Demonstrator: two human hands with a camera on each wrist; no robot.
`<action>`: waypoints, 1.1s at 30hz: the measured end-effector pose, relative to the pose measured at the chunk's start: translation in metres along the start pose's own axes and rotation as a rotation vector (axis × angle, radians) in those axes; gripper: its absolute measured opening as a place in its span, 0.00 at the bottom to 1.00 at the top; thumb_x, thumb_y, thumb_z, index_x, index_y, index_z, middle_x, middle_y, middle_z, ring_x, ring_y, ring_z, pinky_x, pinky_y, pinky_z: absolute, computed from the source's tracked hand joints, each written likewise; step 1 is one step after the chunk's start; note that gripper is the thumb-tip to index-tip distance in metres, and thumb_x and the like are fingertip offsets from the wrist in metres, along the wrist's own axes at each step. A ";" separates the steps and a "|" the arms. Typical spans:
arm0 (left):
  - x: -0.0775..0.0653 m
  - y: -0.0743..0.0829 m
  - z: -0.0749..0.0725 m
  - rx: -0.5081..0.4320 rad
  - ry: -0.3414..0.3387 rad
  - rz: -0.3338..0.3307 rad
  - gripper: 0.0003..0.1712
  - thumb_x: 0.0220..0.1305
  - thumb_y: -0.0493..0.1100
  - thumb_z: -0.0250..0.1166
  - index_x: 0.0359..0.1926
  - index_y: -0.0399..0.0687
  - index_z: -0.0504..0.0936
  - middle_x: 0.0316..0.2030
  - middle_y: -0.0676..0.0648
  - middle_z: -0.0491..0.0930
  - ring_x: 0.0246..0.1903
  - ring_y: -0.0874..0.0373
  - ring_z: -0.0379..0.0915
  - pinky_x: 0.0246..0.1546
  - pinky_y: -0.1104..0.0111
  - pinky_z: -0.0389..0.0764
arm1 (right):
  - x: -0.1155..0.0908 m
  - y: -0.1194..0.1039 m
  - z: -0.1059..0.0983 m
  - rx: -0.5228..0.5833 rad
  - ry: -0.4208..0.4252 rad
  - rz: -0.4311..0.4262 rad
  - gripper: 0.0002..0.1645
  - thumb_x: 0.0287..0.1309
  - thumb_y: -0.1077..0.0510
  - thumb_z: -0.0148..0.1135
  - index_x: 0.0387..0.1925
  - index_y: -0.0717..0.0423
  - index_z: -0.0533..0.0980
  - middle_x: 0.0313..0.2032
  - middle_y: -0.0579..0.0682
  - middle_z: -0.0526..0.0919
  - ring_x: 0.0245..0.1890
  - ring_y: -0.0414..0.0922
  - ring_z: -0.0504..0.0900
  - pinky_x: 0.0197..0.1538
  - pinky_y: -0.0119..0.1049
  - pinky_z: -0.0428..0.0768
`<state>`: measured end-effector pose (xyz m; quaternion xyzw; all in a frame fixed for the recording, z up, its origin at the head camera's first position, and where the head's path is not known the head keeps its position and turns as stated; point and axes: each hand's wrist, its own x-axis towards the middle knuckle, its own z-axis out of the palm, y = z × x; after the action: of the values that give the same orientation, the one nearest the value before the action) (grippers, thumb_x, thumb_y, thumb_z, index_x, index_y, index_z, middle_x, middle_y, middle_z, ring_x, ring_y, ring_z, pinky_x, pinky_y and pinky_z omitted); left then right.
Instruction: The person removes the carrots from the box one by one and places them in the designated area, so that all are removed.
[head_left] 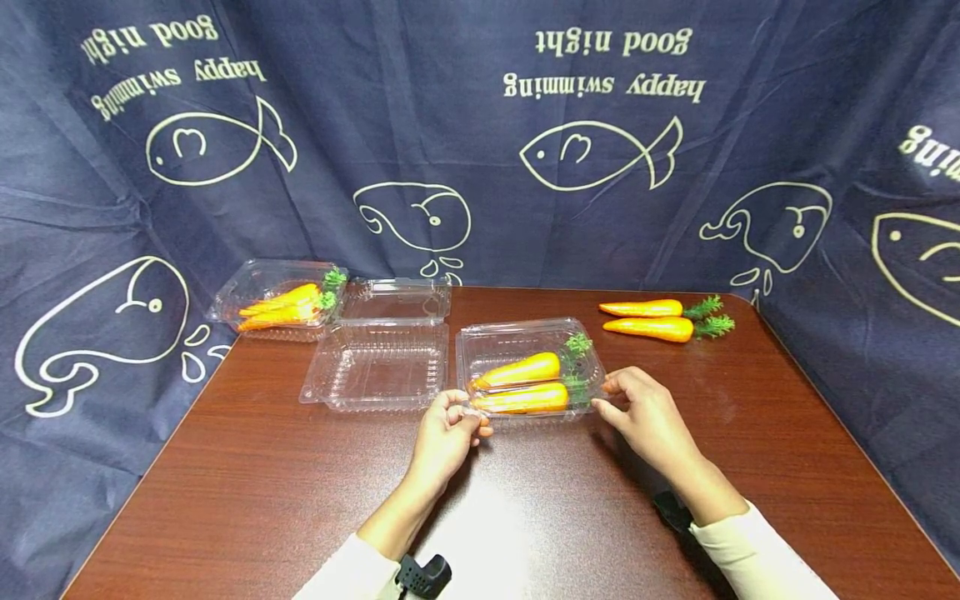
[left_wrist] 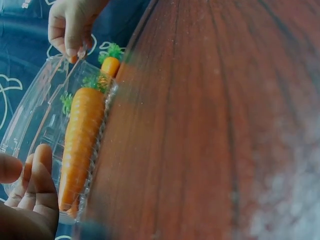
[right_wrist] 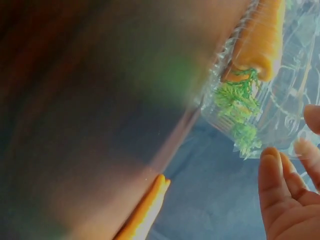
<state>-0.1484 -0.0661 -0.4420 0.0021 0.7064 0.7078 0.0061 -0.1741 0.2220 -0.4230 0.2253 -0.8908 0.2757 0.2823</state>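
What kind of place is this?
Probably an indoor corner screened off for table work, though I can't see the room beyond. A dark blue curtain with fish drawings hangs around a brown table, which holds clear plastic boxes and carrots.

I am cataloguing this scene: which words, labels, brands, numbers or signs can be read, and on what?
"good night": blue cloth, twice, upside down.
"happy swimming": same cloth, twice, upside down.
"ming": same cloth, upside down, cut off by the head view's right edge.
No text readable on the clear boxes or carrots.
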 end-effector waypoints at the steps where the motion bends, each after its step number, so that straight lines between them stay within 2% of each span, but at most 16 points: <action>1: 0.000 0.000 0.000 0.010 0.002 0.000 0.19 0.63 0.28 0.57 0.55 0.34 0.68 0.34 0.37 0.84 0.31 0.54 0.84 0.30 0.68 0.82 | 0.000 0.000 0.000 0.001 0.000 -0.007 0.14 0.39 0.68 0.79 0.27 0.57 0.80 0.33 0.49 0.82 0.33 0.44 0.81 0.36 0.28 0.74; 6: 0.001 -0.001 -0.001 0.047 0.008 0.015 0.18 0.63 0.30 0.58 0.54 0.35 0.70 0.34 0.37 0.85 0.31 0.53 0.85 0.31 0.69 0.83 | 0.000 0.001 -0.002 -0.002 -0.004 -0.035 0.14 0.38 0.69 0.79 0.24 0.55 0.79 0.33 0.50 0.82 0.30 0.43 0.82 0.32 0.35 0.80; 10: 0.002 0.001 0.000 0.060 0.017 0.013 0.17 0.63 0.30 0.58 0.54 0.35 0.71 0.33 0.39 0.85 0.31 0.53 0.85 0.30 0.69 0.83 | 0.000 0.001 -0.002 -0.006 -0.009 -0.044 0.17 0.37 0.69 0.78 0.22 0.52 0.77 0.31 0.49 0.81 0.29 0.43 0.82 0.30 0.39 0.80; 15: 0.002 0.005 0.001 0.073 0.038 0.010 0.17 0.63 0.30 0.58 0.53 0.34 0.72 0.32 0.40 0.85 0.30 0.53 0.85 0.29 0.68 0.83 | -0.001 0.002 -0.002 -0.009 -0.021 -0.043 0.18 0.38 0.69 0.78 0.21 0.51 0.74 0.31 0.48 0.80 0.27 0.42 0.81 0.28 0.39 0.79; 21: 0.003 0.003 0.001 0.056 0.038 0.044 0.14 0.65 0.29 0.56 0.51 0.30 0.72 0.32 0.38 0.85 0.31 0.49 0.86 0.29 0.69 0.84 | -0.001 0.002 -0.002 -0.007 -0.040 -0.039 0.19 0.37 0.68 0.77 0.19 0.48 0.73 0.30 0.47 0.79 0.26 0.41 0.79 0.28 0.38 0.79; 26: 0.003 0.003 -0.001 0.147 0.044 0.093 0.10 0.71 0.32 0.55 0.49 0.28 0.74 0.32 0.39 0.86 0.31 0.50 0.86 0.30 0.69 0.84 | 0.000 0.001 -0.001 0.006 -0.060 -0.032 0.18 0.38 0.69 0.76 0.19 0.48 0.74 0.30 0.47 0.79 0.26 0.41 0.80 0.29 0.38 0.81; 33: 0.000 0.003 -0.004 0.248 0.013 0.075 0.13 0.69 0.33 0.55 0.52 0.33 0.73 0.32 0.45 0.86 0.31 0.51 0.85 0.30 0.71 0.83 | 0.000 0.001 -0.002 -0.041 -0.068 -0.009 0.17 0.40 0.66 0.77 0.22 0.48 0.74 0.30 0.45 0.78 0.27 0.40 0.79 0.29 0.38 0.78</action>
<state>-0.1486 -0.0698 -0.4386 0.0246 0.7880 0.6146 -0.0251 -0.1734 0.2240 -0.4216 0.2328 -0.9043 0.2484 0.2576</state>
